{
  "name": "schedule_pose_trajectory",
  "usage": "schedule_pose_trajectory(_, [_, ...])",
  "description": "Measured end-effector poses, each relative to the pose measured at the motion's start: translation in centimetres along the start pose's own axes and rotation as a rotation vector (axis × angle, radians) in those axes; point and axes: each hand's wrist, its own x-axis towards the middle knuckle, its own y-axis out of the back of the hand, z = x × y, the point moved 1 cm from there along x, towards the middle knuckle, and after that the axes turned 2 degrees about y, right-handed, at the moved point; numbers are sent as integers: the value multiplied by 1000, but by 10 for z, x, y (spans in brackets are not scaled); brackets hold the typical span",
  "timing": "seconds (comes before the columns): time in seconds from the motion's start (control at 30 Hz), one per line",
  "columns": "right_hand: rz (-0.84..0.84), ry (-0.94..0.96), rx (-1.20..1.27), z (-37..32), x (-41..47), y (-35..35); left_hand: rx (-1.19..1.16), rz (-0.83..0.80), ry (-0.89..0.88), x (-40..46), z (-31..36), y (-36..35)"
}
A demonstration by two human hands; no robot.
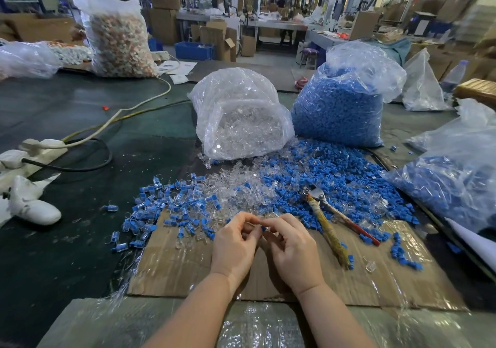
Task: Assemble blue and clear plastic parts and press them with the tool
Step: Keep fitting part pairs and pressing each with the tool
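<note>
Both hands, left hand [234,243] and right hand [292,248], are pinched on a small clear-and-blue plastic part [259,226] over taped brown cardboard [375,280]; yellow-and-red-handled metal pliers [328,225] are laid rightward beside loose blue plastic pieces [322,175].

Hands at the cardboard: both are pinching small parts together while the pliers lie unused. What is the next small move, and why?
Probably finish pushing the two pieces together, then reach for the pliers. The left hand and right hand meet fingertip to fingertip over the cardboard, pinching a small part that is mostly hidden. The pliers lie untouched just right of the right hand, so pressing has not begun.
</note>
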Motion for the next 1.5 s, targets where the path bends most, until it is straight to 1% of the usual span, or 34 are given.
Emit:
schedule_pose_trajectory(0.13, [10,-15,-18,-1,1,1,5,4,12,1,0,0])
schedule_pose_trajectory(0.23, [86,-40,-171,2,0,7,12,7,28,2,0,0])
schedule_pose_trajectory(0.3, [147,-137,-310,8,0,16,31,12,27,1,0,0])
schedule_pose_trajectory(0.33, [150,-226,-393,13,2,22,38,11,25,1,0,0])
schedule_pose_trajectory(0.37, [101,-347,-494,18,4,28,42,9,26,1,1,0])
schedule_pose_trajectory(0.43, [-99,-616,-669,31,9,40,54,9,22,1,2,0])
schedule_pose_trajectory(0.47, [-184,-708,-695,38,10,44,60,14,18,1,2,0])
schedule_pose_trajectory(0.53, [-299,-788,-692,48,11,49,66,19,15,1,4,0])
schedule_pose_trajectory(0.63, [-379,-783,-738,53,12,52,55,22,30,2,5,1])
schedule_pose_trajectory(0.83, [-373,-767,-739,53,20,55,13,16,77,4,5,2])
schedule_pose_trajectory(1.13, [-378,-822,-595,53,31,64,-69,4,141,6,10,6])
schedule_pose_trajectory(1.27, [-384,-783,-644,50,33,64,-106,-4,181,7,12,8])
schedule_pose_trajectory(1.37, [-351,-747,-629,48,33,63,-159,6,221,8,13,8])
schedule_pose_trajectory(1.5, [-424,-745,-659,48,34,61,-203,-7,263,10,14,9])
